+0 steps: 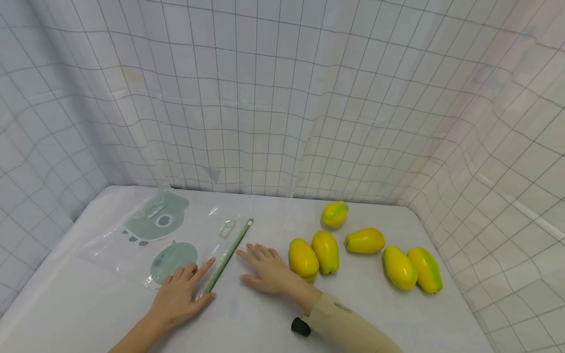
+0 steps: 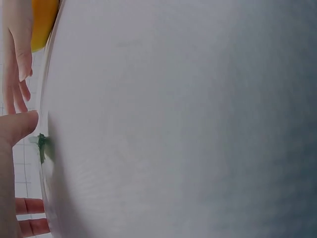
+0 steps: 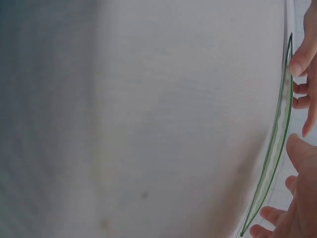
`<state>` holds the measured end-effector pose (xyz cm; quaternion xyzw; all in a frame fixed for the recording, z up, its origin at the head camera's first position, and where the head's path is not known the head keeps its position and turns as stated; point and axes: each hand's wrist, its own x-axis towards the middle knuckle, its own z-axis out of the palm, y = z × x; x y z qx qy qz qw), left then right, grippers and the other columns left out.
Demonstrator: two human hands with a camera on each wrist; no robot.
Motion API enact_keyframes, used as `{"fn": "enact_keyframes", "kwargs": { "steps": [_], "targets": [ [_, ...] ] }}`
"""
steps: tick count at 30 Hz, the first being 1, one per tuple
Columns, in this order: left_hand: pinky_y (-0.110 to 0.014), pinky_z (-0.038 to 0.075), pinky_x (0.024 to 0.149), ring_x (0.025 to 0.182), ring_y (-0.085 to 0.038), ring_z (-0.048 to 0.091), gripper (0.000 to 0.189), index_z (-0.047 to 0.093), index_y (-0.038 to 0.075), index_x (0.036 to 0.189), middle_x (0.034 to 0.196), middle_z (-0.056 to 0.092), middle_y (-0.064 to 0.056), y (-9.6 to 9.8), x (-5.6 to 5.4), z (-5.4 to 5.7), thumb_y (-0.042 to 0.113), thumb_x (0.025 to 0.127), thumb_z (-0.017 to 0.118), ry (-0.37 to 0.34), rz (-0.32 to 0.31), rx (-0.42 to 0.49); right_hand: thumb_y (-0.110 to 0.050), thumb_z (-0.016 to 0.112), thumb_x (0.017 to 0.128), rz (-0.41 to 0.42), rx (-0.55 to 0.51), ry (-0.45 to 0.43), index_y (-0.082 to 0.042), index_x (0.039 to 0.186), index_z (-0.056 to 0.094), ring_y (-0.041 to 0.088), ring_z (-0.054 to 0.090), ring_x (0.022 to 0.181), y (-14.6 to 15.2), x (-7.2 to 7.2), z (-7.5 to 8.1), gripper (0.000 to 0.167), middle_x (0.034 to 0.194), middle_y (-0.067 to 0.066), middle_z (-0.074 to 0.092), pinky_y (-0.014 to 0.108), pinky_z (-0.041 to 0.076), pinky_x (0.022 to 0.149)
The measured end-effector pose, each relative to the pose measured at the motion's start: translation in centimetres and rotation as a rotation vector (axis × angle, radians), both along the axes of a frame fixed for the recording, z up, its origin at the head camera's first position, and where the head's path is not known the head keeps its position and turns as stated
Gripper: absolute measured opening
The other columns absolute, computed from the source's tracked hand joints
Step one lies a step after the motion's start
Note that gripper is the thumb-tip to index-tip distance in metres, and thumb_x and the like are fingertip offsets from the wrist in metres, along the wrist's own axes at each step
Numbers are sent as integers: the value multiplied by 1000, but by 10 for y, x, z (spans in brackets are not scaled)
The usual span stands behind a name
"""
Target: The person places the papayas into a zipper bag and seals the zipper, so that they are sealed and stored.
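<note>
A clear plastic zip bag [image 1: 207, 220] with pale green cartoon prints lies flat on the left of the table, its green-edged mouth [image 1: 229, 255] facing right. My left hand [image 1: 181, 296] rests on the bag's near corner, fingers spread, with the thumb by the mouth's near end. Just right of the mouth is my right hand [image 1: 267, 270], palm down with fingers extended and nothing held. In the right wrist view the two green edges [image 3: 270, 158] bow slightly apart. Closest to the right hand is a yellow fruit [image 1: 303, 259], mango- or papaya-like, partly behind the wrist.
Several more such fruits lie to the right: one beside the first [image 1: 325, 252], one at the back [image 1: 334, 214], one on its side [image 1: 365, 240], and a pair [image 1: 399, 267] farther right. A small black object [image 1: 301, 327] sits by the right cuff. Grid-patterned curtains [image 1: 273, 98] surround the white table.
</note>
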<state>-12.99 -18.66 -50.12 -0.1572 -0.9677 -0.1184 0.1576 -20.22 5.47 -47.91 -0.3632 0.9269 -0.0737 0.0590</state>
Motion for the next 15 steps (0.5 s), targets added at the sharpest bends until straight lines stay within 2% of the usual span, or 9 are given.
{"fn": "enact_keyframes", "kwargs": {
  "steps": [4, 15],
  "targets": [
    [-34, 38, 58, 81, -19, 48, 70, 42, 23, 135, 97, 49, -1, 0, 0, -2, 51, 75, 64, 11, -7, -24, -55, 33, 93, 34, 44, -4, -33, 146, 14, 24, 18, 137, -5, -1, -2, 61, 152, 3, 17, 48, 20, 107],
    [-38, 39, 59, 80, -20, 47, 64, 41, 24, 135, 94, 47, -1, 1, -1, -3, 43, 78, 63, 4, -8, -43, -55, 30, 93, 63, 88, 4, -33, 147, 13, 21, 18, 138, -14, -7, -8, 60, 152, -1, 15, 45, 20, 108]
  ]
}}
